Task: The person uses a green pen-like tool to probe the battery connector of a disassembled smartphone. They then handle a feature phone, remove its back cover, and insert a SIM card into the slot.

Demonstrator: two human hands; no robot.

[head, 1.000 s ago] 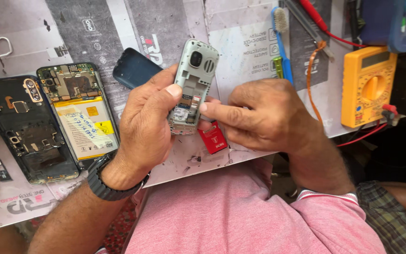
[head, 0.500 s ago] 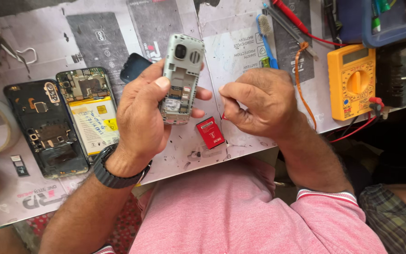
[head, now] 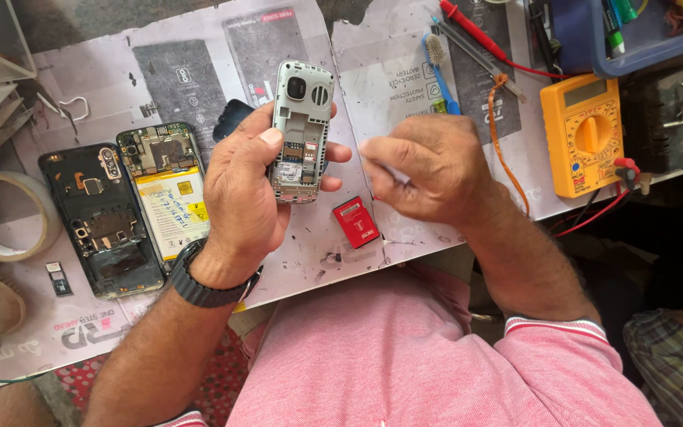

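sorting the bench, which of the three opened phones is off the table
The small grey keypad phone, held up in the left hand. The two larger opened smartphones, black and yellow-battery, lie flat on the mat.

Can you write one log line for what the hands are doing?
left hand: holds open grey phone | right hand: pinched, beside phone | red battery: on mat

Matt grey plastic phone (head: 300, 130) (probably)

The opened phones (head: 132, 205) lie left of the held handset (head: 301, 130), the battery (head: 356, 222) below it, the multimeter (head: 583, 134) far right.
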